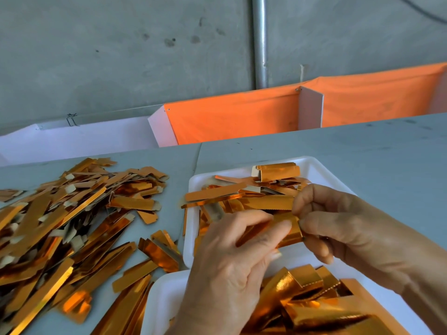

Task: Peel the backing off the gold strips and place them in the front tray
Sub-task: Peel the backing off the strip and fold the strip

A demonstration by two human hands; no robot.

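Note:
A short gold strip is held between both hands, above the gap between two white trays. My left hand pinches its left end with thumb and forefinger. My right hand pinches its right end, fingers curled. The far white tray holds several gold strips, some folded. The near white tray, at the bottom edge, holds curled gold pieces. I cannot tell whether the backing is on the held strip.
A large loose pile of gold strips with pale tabs covers the grey table on the left. A few strips lie between the pile and the trays. Orange fabric bins and a white divider stand behind the table's far edge.

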